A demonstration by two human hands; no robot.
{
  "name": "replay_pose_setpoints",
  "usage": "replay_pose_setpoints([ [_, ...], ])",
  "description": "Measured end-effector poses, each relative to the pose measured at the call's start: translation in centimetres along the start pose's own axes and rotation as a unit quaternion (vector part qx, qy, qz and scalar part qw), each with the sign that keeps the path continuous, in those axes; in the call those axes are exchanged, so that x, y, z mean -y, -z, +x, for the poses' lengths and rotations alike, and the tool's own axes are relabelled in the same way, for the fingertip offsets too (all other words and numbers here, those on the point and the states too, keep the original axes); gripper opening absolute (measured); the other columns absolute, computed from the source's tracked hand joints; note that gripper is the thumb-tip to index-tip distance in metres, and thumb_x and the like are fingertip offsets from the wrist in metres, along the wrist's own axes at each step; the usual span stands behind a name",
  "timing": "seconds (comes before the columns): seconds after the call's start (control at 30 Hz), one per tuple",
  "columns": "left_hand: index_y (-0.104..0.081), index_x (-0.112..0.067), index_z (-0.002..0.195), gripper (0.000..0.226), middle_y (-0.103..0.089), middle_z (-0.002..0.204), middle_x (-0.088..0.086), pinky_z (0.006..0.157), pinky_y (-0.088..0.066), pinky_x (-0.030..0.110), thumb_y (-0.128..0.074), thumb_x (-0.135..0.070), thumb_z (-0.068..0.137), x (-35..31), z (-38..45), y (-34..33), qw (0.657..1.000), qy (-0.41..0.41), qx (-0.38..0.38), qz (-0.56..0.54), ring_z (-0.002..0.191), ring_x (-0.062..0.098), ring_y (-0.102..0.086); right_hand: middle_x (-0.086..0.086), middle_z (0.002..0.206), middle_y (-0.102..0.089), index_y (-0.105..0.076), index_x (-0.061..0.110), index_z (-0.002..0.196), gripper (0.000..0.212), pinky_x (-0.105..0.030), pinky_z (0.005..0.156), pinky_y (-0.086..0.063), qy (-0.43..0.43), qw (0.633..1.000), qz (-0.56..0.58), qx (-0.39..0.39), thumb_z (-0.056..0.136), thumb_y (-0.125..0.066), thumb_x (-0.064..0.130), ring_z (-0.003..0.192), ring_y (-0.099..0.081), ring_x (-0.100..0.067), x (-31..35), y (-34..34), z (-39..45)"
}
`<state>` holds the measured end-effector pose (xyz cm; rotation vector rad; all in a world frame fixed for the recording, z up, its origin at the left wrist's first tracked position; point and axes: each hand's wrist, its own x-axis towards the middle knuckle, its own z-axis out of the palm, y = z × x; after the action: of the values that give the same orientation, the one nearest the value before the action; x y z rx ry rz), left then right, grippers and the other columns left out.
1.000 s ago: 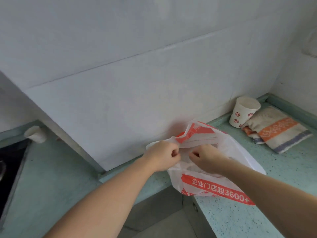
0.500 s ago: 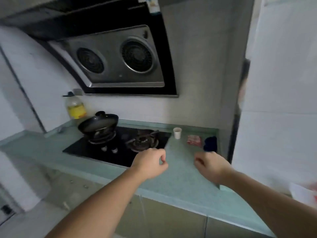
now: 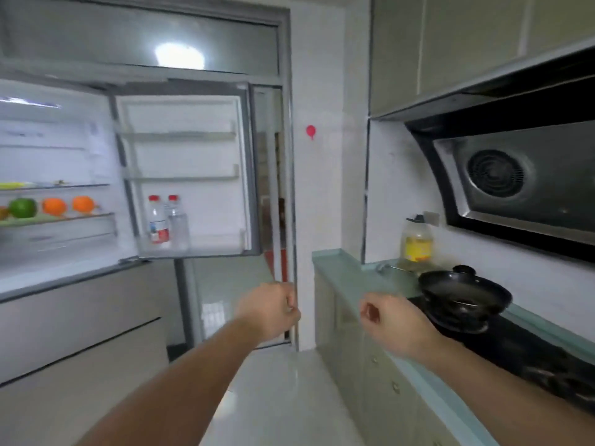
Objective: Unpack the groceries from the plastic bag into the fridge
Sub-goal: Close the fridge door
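The fridge [image 3: 58, 146] stands open at the left, its right door [image 3: 183, 156] swung out toward me. On a lit inner shelf lie a green fruit [image 3: 22, 207] and two oranges [image 3: 54, 206]. Two clear bottles with red caps [image 3: 164, 223] stand in the lowest door rack. My left hand [image 3: 270, 309] and my right hand [image 3: 389, 320] are raised in mid-air in front of me, fingers curled, holding nothing. The plastic bag is out of view.
A pale green counter [image 3: 338, 268] runs along the right with a black wok [image 3: 463, 294] on a hob [image 3: 521, 346] and an oil bottle [image 3: 416, 239] behind it. A range hood [image 3: 515, 181] hangs above. Closed fridge drawers [image 3: 80, 317] sit below the open compartment.
My view has swung left from the bag on the counter, past the hob, to the open fridge. Both hands let go of the bag and now hold nothing.
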<state>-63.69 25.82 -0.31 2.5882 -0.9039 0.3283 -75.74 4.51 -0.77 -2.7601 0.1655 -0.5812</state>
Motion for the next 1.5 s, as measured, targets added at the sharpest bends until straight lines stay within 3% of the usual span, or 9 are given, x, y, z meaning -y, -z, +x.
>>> replay_pose_setpoints([
  [0.2, -0.049, -0.03, 0.129, 0.046, -0.052, 0.132, -0.005, 0.097, -0.046, 0.037, -0.056, -0.044, 0.086, 9.6, -2.9, 7.3, 0.989, 0.115, -0.072, 0.063, 0.117, 0.021, -0.052, 0.007, 0.076, -0.051, -0.046, 0.031, 0.076, 0.015, -0.035, 0.069, -0.048, 0.128, 0.988, 0.072, 0.037, 0.084, -0.055, 0.024, 0.072, -0.054, -0.017, 9.7, -5.0, 7.9],
  [0.27, -0.046, -0.029, 0.134, 0.051, -0.048, 0.139, -0.004, 0.101, -0.043, 0.037, -0.057, -0.044, 0.086, 12.5, -3.0, 8.6, 0.983, 0.142, -0.092, 0.074, 0.124, 0.02, -0.047, 0.008, 0.085, -0.055, -0.051, 0.031, 0.09, 0.005, -0.035, 0.073, -0.052, 0.155, 0.984, 0.075, 0.044, 0.086, -0.054, 0.029, 0.077, -0.057, -0.015, 12.3, -6.8, 10.5],
  [0.4, -0.045, -0.029, 0.135, 0.053, -0.047, 0.139, -0.003, 0.102, -0.042, 0.037, -0.058, -0.044, 0.086, 18.4, -1.3, 10.1, 0.974, 0.179, -0.105, 0.096, 0.126, 0.02, -0.045, 0.009, 0.104, -0.058, -0.054, 0.026, 0.119, 0.03, -0.031, 0.078, -0.05, 0.174, 0.981, 0.07, 0.048, 0.09, -0.052, 0.032, 0.087, -0.058, -0.012, 16.5, -10.1, 16.6],
  [0.57, -0.045, -0.029, 0.134, 0.051, -0.048, 0.137, -0.003, 0.1, -0.044, 0.037, -0.057, -0.043, 0.087, 26.8, 4.1, 10.3, 0.97, 0.191, -0.108, 0.101, 0.122, 0.02, -0.047, 0.003, 0.127, -0.052, -0.049, 0.021, 0.132, 0.04, -0.022, 0.074, -0.042, 0.17, 0.982, 0.065, 0.054, 0.093, -0.053, 0.03, 0.081, -0.058, -0.008, 19.9, -14.7, 24.6],
  [0.63, -0.044, -0.028, 0.136, 0.052, -0.05, 0.138, -0.003, 0.101, -0.043, 0.037, -0.057, -0.042, 0.087, 29.3, 6.8, 9.9, 0.972, 0.192, -0.094, 0.1, 0.122, 0.02, -0.049, 0.001, 0.13, -0.051, -0.048, 0.019, 0.134, 0.042, -0.024, 0.082, -0.045, 0.153, 0.984, 0.065, 0.06, 0.094, -0.053, 0.03, 0.095, -0.058, -0.011, 20.3, -16.5, 27.8],
  [0.87, -0.039, -0.027, 0.141, 0.055, -0.048, 0.141, -0.002, 0.099, -0.043, 0.039, -0.053, -0.039, 0.09, 33.6, 17.3, 6.9, 0.984, 0.148, -0.046, 0.092, 0.123, 0.022, -0.049, 0.001, 0.119, -0.055, -0.054, 0.019, 0.124, 0.035, -0.032, 0.084, -0.051, 0.095, 0.992, 0.077, 0.043, 0.092, -0.056, 0.034, 0.093, -0.057, -0.013, 17.8, -20.5, 38.3],
  [1.13, -0.034, -0.026, 0.146, 0.055, -0.041, 0.148, -0.002, 0.108, -0.033, 0.043, -0.047, -0.038, 0.095, 34.5, 30.1, 1.5, 0.985, 0.129, 0.006, 0.115, 0.131, 0.024, -0.042, -0.008, 0.116, -0.059, -0.045, 0.008, 0.137, 0.047, -0.031, 0.073, -0.046, 0.026, 0.988, 0.155, -0.002, 0.098, -0.048, 0.034, 0.078, -0.05, -0.013, 12.2, -23.6, 51.7],
  [1.3, -0.032, -0.022, 0.148, 0.05, -0.038, 0.152, 0.002, 0.11, -0.031, 0.044, -0.035, -0.038, 0.101, 34.9, 36.3, -1.9, 0.983, 0.134, 0.046, 0.117, 0.136, 0.026, -0.038, -0.01, 0.13, -0.051, -0.045, 0.009, 0.132, 0.049, -0.04, 0.091, -0.045, -0.028, 0.972, 0.232, -0.002, 0.099, -0.037, 0.044, 0.117, -0.053, -0.033, 9.0, -25.4, 59.1],
  [1.5, -0.05, -0.022, 0.136, 0.044, -0.056, 0.134, 0.004, 0.1, -0.042, 0.044, -0.032, -0.042, 0.101, 35.3, 39.1, -4.3, 0.984, 0.143, 0.06, 0.092, 0.121, 0.026, -0.051, -0.009, 0.125, -0.052, -0.039, 0.009, 0.137, 0.051, -0.044, 0.098, -0.042, -0.053, 0.944, 0.327, -0.004, 0.101, -0.027, 0.043, 0.12, -0.05, -0.034, 7.9, -26.8, 62.8],
])
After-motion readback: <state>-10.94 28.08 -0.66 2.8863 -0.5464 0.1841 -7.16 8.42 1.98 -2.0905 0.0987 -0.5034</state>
